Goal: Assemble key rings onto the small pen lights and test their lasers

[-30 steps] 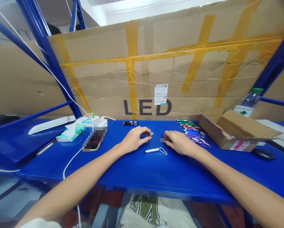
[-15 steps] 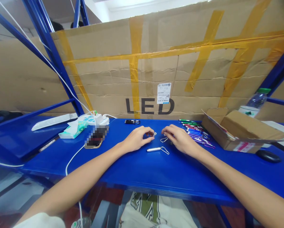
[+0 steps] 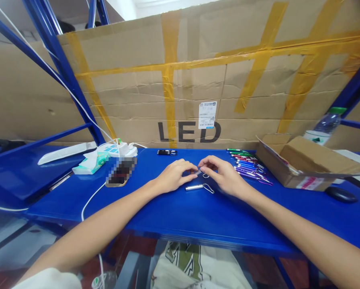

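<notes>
Forearms angled inward, hands close together, fingers bent.

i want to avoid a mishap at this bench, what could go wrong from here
The small piece at the fingers of the left hand is tiny and partly hidden, so it could slip and be lost.
The silver tube lies loose close by; the right hand might knock it.
The left forearm crosses the white cable in view, so a sweep could snag it.
</notes>
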Action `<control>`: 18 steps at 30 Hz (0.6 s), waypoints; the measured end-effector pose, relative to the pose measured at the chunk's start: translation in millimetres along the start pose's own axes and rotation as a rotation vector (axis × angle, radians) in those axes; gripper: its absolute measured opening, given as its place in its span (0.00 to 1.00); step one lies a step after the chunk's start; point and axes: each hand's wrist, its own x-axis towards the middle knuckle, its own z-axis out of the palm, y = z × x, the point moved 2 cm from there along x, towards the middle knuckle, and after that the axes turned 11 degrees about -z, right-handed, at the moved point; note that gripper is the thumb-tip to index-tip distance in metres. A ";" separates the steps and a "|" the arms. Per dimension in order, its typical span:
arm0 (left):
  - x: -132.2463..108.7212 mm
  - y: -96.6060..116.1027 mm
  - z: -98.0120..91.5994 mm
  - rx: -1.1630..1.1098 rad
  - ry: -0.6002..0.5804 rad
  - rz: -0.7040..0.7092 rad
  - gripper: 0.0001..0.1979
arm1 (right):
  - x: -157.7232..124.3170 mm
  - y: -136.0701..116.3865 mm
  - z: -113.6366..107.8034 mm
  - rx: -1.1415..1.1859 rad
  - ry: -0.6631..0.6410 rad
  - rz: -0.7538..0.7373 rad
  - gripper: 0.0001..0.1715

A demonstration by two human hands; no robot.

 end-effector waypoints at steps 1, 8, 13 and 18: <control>-0.1 0.1 -0.5 0.002 0.000 0.004 0.10 | -0.1 1.8 0.3 0.039 0.000 0.019 0.10; -0.5 -0.1 -3.4 0.005 -0.003 0.014 0.12 | -0.2 6.7 3.5 0.141 0.034 0.085 0.13; 0.0 -1.1 -2.8 0.012 -0.023 0.004 0.13 | -1.0 10.5 4.0 0.160 0.027 0.097 0.13; 0.7 -3.3 -0.8 -0.038 -0.010 0.026 0.13 | -0.8 12.7 4.0 0.052 0.045 0.099 0.11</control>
